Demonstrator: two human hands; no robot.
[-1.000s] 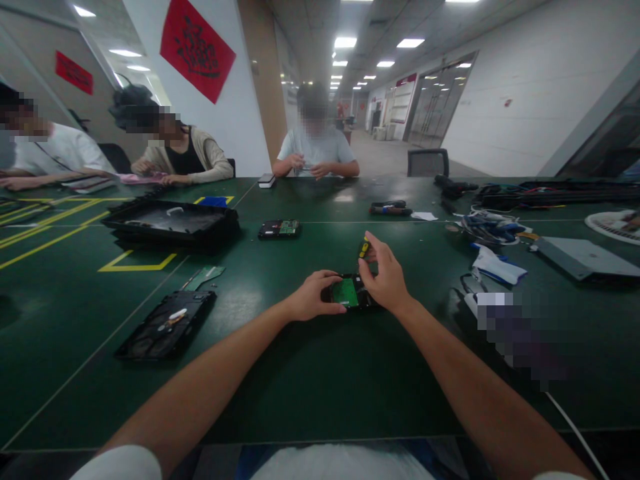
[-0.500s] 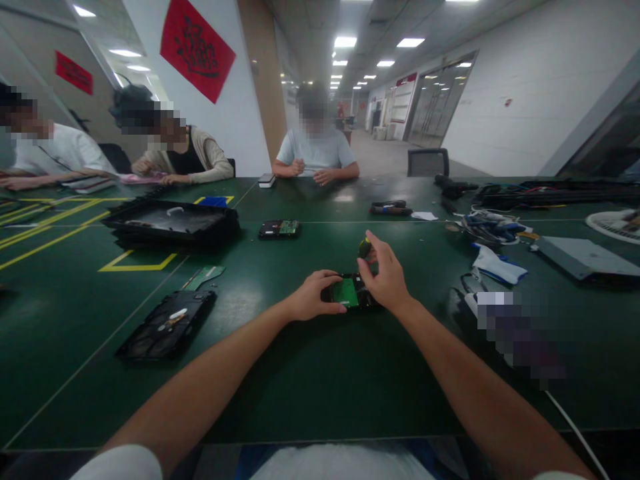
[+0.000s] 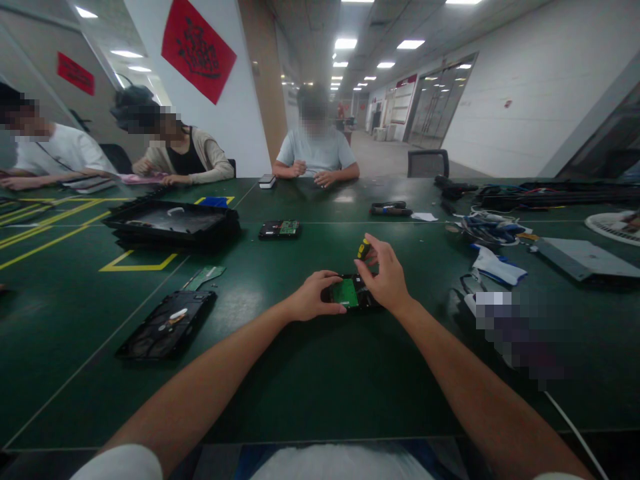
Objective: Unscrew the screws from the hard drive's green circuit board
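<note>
At twelve o'clock on the green table, a black device is clasped at its nine-o'clock end by the left hand; toward its twelve-o'clock side, a yellow-and-black tool handle is pinched by the right hand.

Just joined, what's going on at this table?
The person's left hand grips the left end of a black-and-green device on the green table. The right hand holds a yellow-and-black tool over the device's right part; its tip can't be seen. A black casing lies to the left, and a similar smaller unit lies farther back.
</note>
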